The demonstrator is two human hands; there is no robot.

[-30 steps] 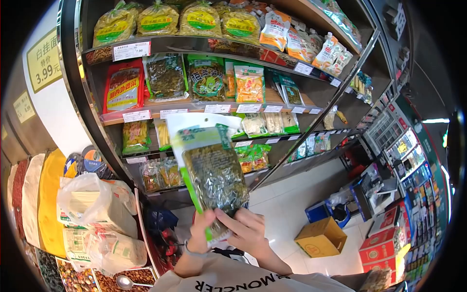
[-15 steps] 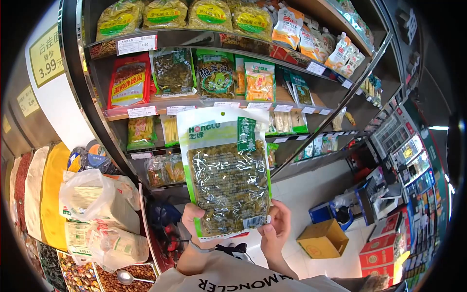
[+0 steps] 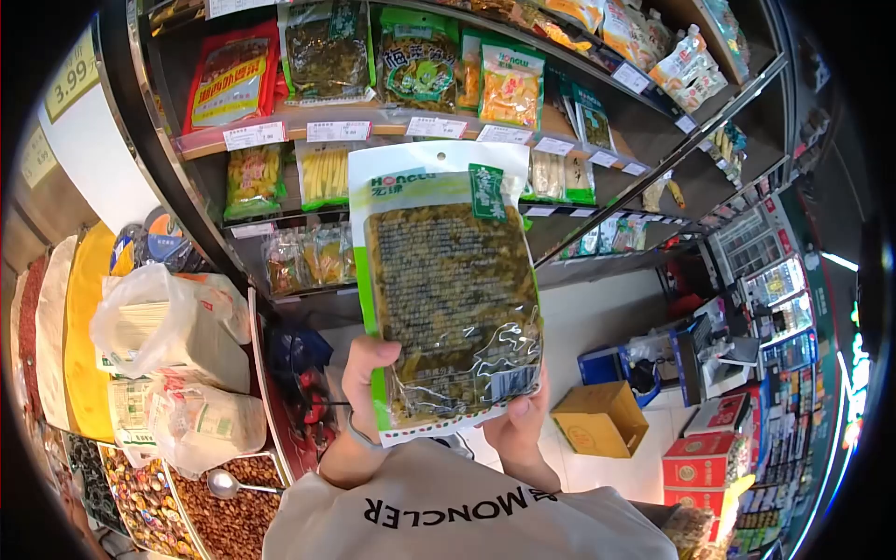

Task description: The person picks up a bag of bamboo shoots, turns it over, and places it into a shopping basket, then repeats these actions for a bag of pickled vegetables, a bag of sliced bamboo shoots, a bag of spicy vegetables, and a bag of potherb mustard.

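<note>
Before the shelves (image 3: 392,121), both hands' grips clasp the pickle packet (image 3: 448,289), which hides their palms.

Grocery shop, stocked shelves (image 3: 401,126), price tags (image 3: 254,135)

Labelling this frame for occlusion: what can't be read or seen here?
- Right hand, head view: mostly behind the pickle packet; only fingertips and wrist show.
- Left hand: its fingers are behind the packet's edge.
- Packet's small print and barcode: too small and glare-blurred to read.
- Shelf price tags: digits too small.
- Yellow price sign: cut off by the lens edge.
</note>
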